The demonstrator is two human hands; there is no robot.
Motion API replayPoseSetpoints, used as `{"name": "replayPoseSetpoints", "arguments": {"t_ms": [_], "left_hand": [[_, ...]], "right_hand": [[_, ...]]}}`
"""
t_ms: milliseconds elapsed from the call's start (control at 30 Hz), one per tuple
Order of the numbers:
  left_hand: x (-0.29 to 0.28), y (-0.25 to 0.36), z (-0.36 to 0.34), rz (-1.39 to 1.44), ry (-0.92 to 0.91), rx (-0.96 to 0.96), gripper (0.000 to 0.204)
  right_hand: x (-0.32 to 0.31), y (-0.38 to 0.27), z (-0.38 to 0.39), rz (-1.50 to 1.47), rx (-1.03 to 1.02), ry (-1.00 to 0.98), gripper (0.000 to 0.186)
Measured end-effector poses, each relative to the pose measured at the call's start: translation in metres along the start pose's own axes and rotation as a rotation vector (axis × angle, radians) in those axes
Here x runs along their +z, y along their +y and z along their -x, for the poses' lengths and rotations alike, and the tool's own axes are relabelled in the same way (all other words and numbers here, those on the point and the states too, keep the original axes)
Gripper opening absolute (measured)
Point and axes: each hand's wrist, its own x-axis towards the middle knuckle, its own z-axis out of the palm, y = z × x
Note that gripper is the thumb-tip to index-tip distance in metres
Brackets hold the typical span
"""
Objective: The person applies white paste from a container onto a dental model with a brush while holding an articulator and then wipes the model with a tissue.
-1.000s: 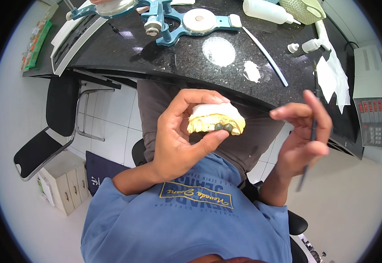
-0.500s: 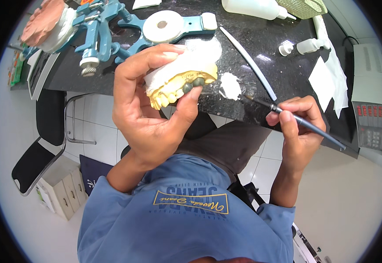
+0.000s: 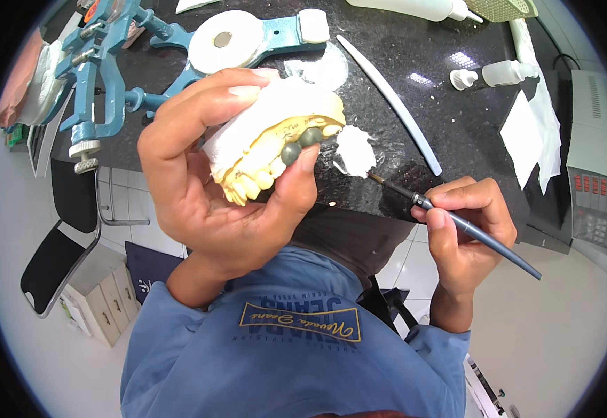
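My left hand [image 3: 227, 202] is closed round a dental model [image 3: 262, 143], a yellow plaster arch of teeth on a white base. Two dark grey crowns [image 3: 291, 153] sit in its tooth row, and my thumb tip presses beside them. Between thumb and fingers, my right hand [image 3: 467, 226] grips a thin brush [image 3: 481, 237] with a blue-grey handle. The brush tip touches or nearly touches the lower edge of a patch of white paste [image 3: 356, 150] on the dark bench [image 3: 415, 104]. A long pale spatula [image 3: 394, 101] lies beyond the brush.
A blue articulator [image 3: 108, 83] with a white mounting disc [image 3: 223, 42] stands at the left. At the back are a white squeeze bottle [image 3: 415, 8] and a small dropper bottle [image 3: 504, 72]. White paper [image 3: 519, 136] and a grey device with red displays [image 3: 592, 160] are at the right.
The brush tip has come down to the lower edge of the white paste. My right hand sits lower, and the left hand with the model has shifted slightly left. The view has shifted too.
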Motion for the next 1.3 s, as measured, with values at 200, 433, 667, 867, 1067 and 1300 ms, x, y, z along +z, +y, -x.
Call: {"name": "replayPoseSetpoints", "arguments": {"t_ms": [200,433,667,867,1067,1300], "left_hand": [[0.0019,0.0007,0.0019,0.006,0.021,-0.008,0.049],[0.0023,0.0008,0.0026,-0.012,0.026,0.000,0.049],[-0.0012,-0.0018,0.0016,-0.054,-0.025,0.038,0.050],[-0.0003,-0.0009,0.0016,-0.079,-0.036,0.040,0.051],[0.0006,-0.0018,0.0018,-0.085,-0.029,0.041,0.052],[0.0009,0.0000,0.0001,-0.125,-0.040,0.044,0.052]], "right_hand": [[-0.0025,0.0001,0.0003,0.111,-0.006,-0.043,0.013],[-0.0023,-0.0011,0.0009,0.064,0.034,0.025,0.013],[-0.0012,-0.0002,0.0009,0.083,0.012,0.012,0.014],[-0.0015,-0.0003,0.0006,0.080,0.026,-0.016,0.015],[-0.0012,-0.0019,0.0006,0.092,0.041,0.001,0.014],[0.0007,-0.0018,-0.0010,0.152,-0.031,-0.031,0.014]]}}
